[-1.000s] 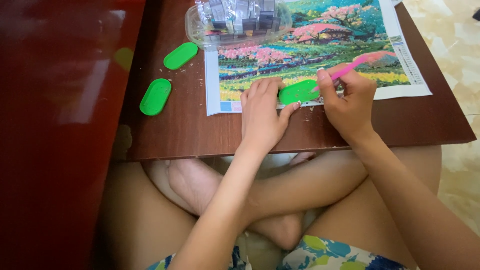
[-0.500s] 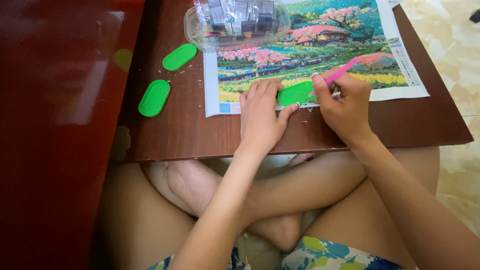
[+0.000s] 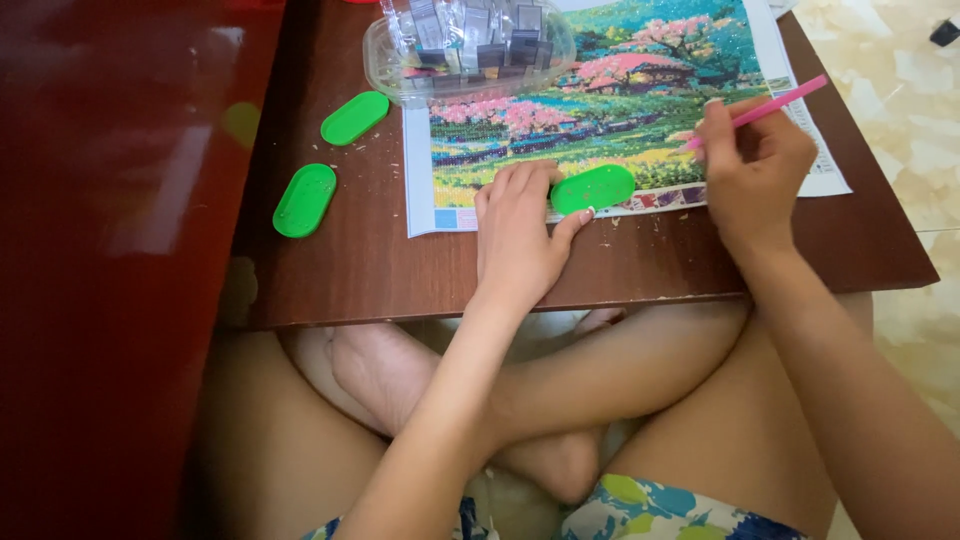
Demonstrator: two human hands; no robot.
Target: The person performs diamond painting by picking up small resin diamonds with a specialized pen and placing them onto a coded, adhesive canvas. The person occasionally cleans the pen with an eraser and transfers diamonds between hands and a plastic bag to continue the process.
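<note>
L hand [image 3: 515, 235] flat steadying green tray [image 3: 593, 188] at canvas edge [image 3: 520, 215], R hand [image 3: 755, 170] gripping pink pen [image 3: 760, 108]

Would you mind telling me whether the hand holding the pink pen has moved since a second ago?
Yes. The right hand with the pink pen moved rightward, away from the green oval tray to the canvas's right side.

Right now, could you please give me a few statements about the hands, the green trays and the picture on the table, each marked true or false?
1. The right hand holds a slim pink pen. True.
2. The left hand holds that pen. False: it rests flat beside the green oval plastic tray.
3. Three green oval trays lie on the brown wooden table. True: two others lie left of the colourful landscape canvas.
4. The clear plastic container sits on the floor. False: it sits at the canvas's top left corner.
</note>
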